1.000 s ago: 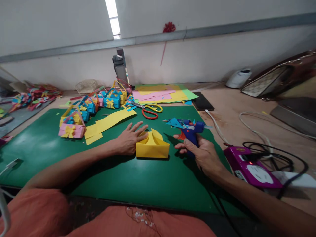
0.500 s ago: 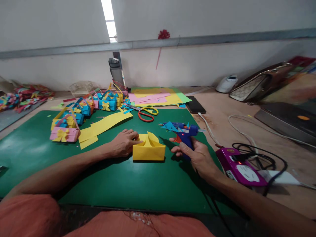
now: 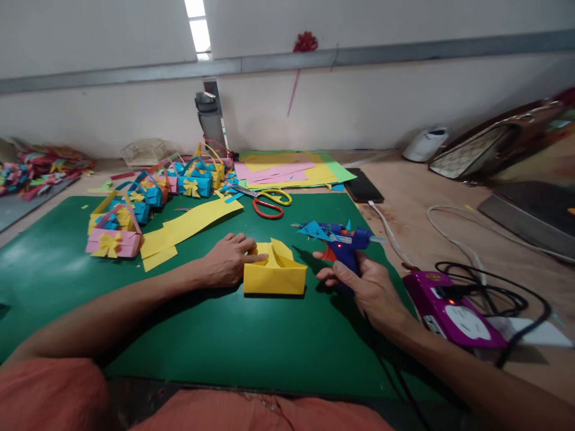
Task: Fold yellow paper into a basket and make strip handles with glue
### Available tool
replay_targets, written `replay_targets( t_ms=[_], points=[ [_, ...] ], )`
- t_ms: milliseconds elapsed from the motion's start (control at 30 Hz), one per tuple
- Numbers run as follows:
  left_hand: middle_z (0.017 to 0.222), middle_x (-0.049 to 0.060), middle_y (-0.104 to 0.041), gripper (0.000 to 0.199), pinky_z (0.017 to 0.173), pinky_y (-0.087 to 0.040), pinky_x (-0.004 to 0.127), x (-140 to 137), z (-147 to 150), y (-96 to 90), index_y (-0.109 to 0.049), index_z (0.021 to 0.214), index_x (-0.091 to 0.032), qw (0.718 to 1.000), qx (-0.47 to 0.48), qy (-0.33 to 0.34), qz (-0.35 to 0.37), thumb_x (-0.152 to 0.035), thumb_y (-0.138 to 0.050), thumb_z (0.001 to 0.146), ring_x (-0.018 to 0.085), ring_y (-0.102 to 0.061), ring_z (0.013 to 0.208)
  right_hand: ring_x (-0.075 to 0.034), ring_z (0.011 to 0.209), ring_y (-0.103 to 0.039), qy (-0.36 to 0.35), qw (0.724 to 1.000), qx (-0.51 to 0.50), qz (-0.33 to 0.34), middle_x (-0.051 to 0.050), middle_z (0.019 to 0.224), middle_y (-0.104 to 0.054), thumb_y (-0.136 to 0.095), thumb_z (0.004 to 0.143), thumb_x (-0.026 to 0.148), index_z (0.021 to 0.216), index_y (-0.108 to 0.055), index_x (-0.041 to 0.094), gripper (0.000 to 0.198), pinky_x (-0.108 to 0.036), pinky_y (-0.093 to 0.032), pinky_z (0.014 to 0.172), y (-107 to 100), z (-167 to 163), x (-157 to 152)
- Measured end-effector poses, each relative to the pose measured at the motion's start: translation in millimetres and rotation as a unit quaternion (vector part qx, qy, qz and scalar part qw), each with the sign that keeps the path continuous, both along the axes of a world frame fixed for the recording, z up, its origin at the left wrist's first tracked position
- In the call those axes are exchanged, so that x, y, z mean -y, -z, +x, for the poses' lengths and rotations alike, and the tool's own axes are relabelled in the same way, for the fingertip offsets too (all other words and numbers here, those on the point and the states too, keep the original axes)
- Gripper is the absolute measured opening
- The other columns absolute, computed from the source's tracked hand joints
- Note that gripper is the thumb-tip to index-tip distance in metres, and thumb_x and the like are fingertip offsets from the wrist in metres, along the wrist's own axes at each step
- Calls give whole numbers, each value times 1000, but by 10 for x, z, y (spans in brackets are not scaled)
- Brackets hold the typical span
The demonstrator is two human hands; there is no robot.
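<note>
A yellow folded-paper box [image 3: 275, 279] stands on the green mat, its top open and one flap raised. My left hand [image 3: 228, 260] is closed at the box's left side, with the index finger reaching over the wall into it. The thumb is hidden. To the right of the box, my right hand [image 3: 366, 287] grips a blue hot glue gun [image 3: 345, 254] by its handle. The gun's red trigger shows in front of the fingers, and a light glows on its body. Pieces of blue paper cling around its barrel, and the nozzle points left, above and beyond the box.
Several finished paper baskets [image 3: 114, 242] line the left. Yellow paper strips [image 3: 193, 224], scissors [image 3: 269, 206] and coloured sheets [image 3: 291, 169] lie beyond the box. At right are a phone [image 3: 365, 187], a purple power strip [image 3: 453, 311] and cables. A grey bottle [image 3: 209, 123] stands behind.
The view has shifted slightly. Both hands keep their grips; the box and the glue gun stay in nearly the same places.
</note>
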State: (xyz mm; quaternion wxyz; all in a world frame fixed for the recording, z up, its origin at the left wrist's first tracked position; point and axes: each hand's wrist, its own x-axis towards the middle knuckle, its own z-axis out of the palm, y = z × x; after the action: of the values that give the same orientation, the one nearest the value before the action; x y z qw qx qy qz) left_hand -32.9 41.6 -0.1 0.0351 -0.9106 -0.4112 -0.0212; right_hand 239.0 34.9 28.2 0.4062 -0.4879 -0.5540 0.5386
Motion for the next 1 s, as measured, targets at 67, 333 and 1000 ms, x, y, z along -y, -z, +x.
replay_targets(
  t_ms=[67, 333, 1000],
  points=[
    [100, 7, -57, 37, 70, -30, 34, -6, 15, 2, -55, 122, -28, 1000, -1, -5, 3, -26, -46, 86, 20, -44, 83, -14, 69, -65, -5, 1000, 3, -7, -8, 107, -67, -65, 73, 47, 106, -56, 20, 43, -26, -51, 59, -9, -3, 3],
    [94, 8, -57, 39, 69, -31, 34, -33, 55, -16, -55, 121, -21, 999, -4, -33, 19, -40, -47, 87, 21, -44, 80, -13, 68, -65, -16, 1000, 4, -10, -9, 107, -68, -66, 74, 45, 102, -56, 19, 40, -25, -51, 60, 34, 16, -1],
    [94, 7, -56, 35, 67, -32, 31, -68, 14, 107, -59, 116, -26, 995, 95, 6, 14, -43, -49, 87, 18, -43, 78, -15, 59, -58, -180, 948, 255, 63, -2, 72, -66, -54, 77, 46, 87, -57, 19, 29, -26, -43, 50, -724, -55, -20]
  ],
)
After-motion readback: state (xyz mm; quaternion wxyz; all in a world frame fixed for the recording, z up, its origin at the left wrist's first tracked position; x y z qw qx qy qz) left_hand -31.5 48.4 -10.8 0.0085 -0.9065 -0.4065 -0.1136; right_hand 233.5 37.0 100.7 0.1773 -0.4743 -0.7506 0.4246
